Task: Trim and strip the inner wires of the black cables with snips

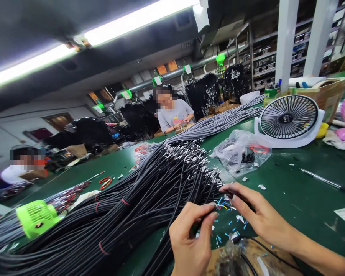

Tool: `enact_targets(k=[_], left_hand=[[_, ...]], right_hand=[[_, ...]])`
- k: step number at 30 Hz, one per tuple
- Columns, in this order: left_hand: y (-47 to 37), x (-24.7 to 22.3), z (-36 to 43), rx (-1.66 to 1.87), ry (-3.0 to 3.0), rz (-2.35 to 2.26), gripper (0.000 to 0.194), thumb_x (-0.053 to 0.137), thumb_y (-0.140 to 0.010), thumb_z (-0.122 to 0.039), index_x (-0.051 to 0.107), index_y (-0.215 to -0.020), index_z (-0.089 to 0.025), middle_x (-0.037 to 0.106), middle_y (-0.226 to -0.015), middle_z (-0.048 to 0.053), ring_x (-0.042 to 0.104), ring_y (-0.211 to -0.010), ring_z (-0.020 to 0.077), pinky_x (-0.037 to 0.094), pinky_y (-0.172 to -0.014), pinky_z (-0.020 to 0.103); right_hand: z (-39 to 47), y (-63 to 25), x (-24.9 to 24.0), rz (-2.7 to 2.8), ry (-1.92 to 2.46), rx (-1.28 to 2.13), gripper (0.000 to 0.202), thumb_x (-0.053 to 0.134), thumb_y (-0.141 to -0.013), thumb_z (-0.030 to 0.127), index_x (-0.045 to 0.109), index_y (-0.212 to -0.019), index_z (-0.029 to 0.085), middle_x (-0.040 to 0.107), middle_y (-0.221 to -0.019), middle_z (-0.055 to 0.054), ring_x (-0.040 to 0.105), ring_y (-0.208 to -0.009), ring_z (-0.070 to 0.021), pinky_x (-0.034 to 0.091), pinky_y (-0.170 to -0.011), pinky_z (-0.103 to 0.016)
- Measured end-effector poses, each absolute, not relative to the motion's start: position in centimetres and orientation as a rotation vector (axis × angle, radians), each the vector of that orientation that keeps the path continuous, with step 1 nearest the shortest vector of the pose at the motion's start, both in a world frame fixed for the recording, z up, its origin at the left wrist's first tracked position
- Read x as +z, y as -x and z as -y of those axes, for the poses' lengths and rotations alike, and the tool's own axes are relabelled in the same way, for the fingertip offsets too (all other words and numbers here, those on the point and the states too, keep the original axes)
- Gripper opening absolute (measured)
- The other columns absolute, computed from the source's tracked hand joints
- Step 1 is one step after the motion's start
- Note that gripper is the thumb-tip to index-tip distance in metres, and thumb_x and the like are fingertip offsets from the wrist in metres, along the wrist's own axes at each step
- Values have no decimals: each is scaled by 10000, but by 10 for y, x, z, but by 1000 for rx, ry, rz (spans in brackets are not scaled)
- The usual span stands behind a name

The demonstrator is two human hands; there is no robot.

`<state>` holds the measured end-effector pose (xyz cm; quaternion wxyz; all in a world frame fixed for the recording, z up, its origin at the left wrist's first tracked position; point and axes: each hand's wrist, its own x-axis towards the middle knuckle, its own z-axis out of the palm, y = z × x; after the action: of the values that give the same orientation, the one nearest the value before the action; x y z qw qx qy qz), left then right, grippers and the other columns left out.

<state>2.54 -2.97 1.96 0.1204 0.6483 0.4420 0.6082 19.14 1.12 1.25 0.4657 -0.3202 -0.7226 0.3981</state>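
Below the wire ends, my left hand [191, 235] pinches thumb and forefinger around a black cable, mostly hidden by the fingers. Thin coloured wires [224, 206] stick out past the fingertips. Just right of them, my right hand [254, 212] has its fingers curled in; what sits between them, if anything, is too small to make out. A thick bundle of black cables [126, 207] lies to the left, its white-tipped ends [186, 157] beyond my hands. Small blue offcuts [218, 239] are scattered underneath. A black cable with a connector [236, 238] lies near my right wrist.
On the green table [287, 191] are a white fan [289, 119], a plastic bag [238, 151], a pen-like rod [319, 178], red-handled scissors [105, 183] and a green fan [36, 218]. Grey cables [218, 124] run behind. One person [175, 113] works opposite, another [15, 172] at far left.
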Motion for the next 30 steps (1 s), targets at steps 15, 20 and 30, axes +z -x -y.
enact_targets(k=[15, 20, 30], left_hand=[[-19, 15, 29, 1829, -2272, -1140, 314, 602, -719, 70, 658, -928, -157, 662, -745, 16, 597, -615, 120, 489, -535, 218], [-20, 13, 29, 1876, -2335, -1170, 339, 621, -702, 86, 658, -942, -151, 679, -768, 26, 612, -624, 122, 500, -526, 217], [-20, 15, 34, 1730, -2346, -1456, 165, 649, -749, -28, 647, -852, -157, 657, -681, 5, 603, -569, 106, 477, -538, 194]], right_hand=[[-8, -190, 20, 1859, 687, 1005, 279, 462, -917, 309, 708, -936, 179, 661, -758, -42, 577, -705, -153, 437, -642, -267], [-8, -188, 17, 1837, 696, 997, 274, 464, -916, 324, 711, -907, 205, 669, -750, -28, 577, -690, -151, 442, -632, -257], [-6, -189, 14, 1810, 768, 831, 203, 520, -886, 245, 699, -974, 209, 679, -783, -19, 607, -719, -138, 463, -688, -251]])
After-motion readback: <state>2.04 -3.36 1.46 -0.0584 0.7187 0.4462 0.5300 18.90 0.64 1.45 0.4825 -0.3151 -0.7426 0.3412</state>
